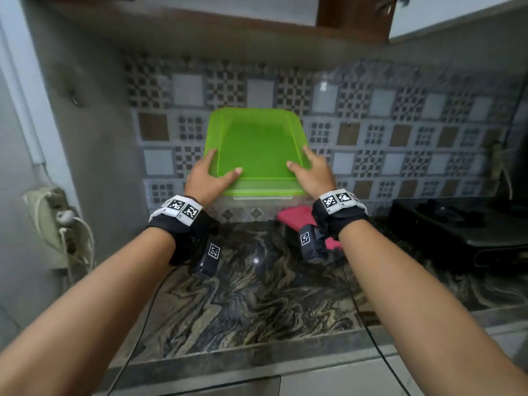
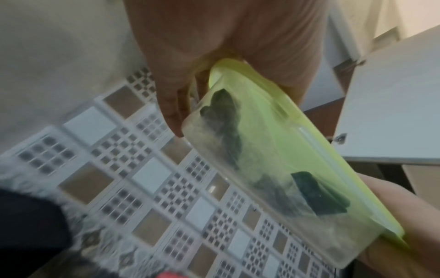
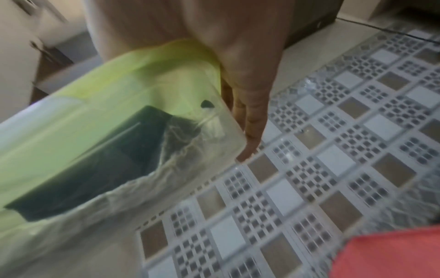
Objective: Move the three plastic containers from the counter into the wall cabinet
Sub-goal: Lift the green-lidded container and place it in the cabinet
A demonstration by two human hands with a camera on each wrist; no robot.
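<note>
Wrist views alone show dark contents inside the green-lidded container (image 1: 257, 150); both hands' grips clasp it.

Three views: one from the head, one from each wrist.
The head view looks down and forward along both forearms to the counter (image 1: 257, 295) and tiled wall (image 1: 400, 132). Each wrist view sits close under its palm, looking along the fingers, blurred. All three share the green-lidded box (image 1: 257, 150) and the tiles; the left wrist view also catches a cabinet door (image 2: 393, 105).

Container (image 1: 258, 147) between hands, above counter (image 1: 257, 295)
</note>
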